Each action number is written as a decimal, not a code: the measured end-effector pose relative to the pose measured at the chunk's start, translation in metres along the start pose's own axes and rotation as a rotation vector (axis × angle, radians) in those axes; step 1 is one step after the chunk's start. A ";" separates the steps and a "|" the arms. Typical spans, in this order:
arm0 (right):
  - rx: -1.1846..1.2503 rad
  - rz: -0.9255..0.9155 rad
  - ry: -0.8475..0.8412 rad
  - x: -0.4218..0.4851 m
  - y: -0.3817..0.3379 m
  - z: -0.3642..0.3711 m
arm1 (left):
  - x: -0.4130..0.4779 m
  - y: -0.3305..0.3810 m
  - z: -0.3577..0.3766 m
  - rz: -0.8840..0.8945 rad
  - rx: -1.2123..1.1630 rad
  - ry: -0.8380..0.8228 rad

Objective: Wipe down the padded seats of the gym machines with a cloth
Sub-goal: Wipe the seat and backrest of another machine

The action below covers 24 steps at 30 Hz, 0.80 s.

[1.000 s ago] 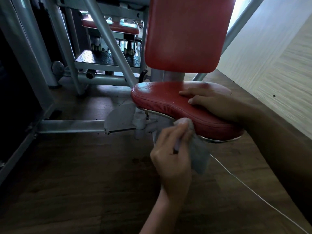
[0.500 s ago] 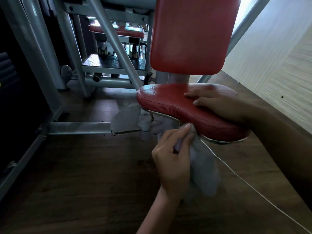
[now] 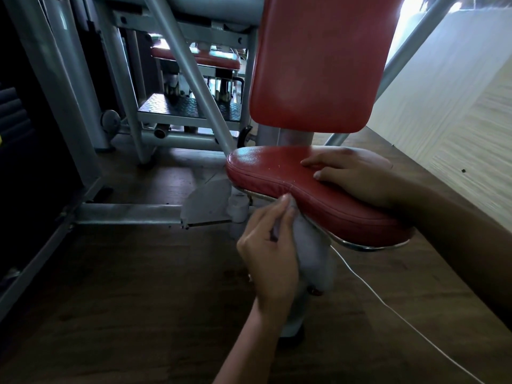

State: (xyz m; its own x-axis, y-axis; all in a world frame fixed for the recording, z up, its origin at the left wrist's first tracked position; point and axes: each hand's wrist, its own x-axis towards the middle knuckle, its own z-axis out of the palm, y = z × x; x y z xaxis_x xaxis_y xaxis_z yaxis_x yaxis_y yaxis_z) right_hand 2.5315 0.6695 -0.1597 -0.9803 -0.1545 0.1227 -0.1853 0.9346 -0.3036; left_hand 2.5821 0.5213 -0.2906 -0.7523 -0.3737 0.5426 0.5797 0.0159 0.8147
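Observation:
A red padded seat (image 3: pixel 277 173) sits below a red backrest (image 3: pixel 318 62) on a grey machine. My left hand (image 3: pixel 270 250) grips a pale grey cloth (image 3: pixel 313 253) and presses it against the seat's front lower edge, by the chrome trim. The cloth hangs down below the seat. My right hand (image 3: pixel 354 176) lies flat on top of the seat, fingers spread, holding nothing.
Grey steel frame bars (image 3: pixel 127 214) run along the dark wood floor at the left. Another machine with a red pad (image 3: pixel 194 56) and a tread plate (image 3: pixel 177 106) stands behind. A thin white cord (image 3: pixel 388 306) trails over the floor. A pale wall (image 3: pixel 457 106) rises at the right.
My left hand has slid the cloth leftward along the seat's front edge and a little upward. More cloth hangs below it. My right hand stays on the seat.

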 end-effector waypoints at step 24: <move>0.061 0.022 -0.045 0.001 0.002 0.000 | 0.007 -0.005 -0.008 0.085 0.090 -0.063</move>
State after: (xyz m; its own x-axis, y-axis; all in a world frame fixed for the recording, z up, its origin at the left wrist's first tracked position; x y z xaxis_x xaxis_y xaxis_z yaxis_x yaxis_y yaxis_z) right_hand 2.5300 0.6711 -0.1602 -0.9860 -0.1497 0.0737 -0.1663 0.9169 -0.3629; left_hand 2.5768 0.5109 -0.2925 -0.7214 -0.3089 0.6198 0.6137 0.1293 0.7788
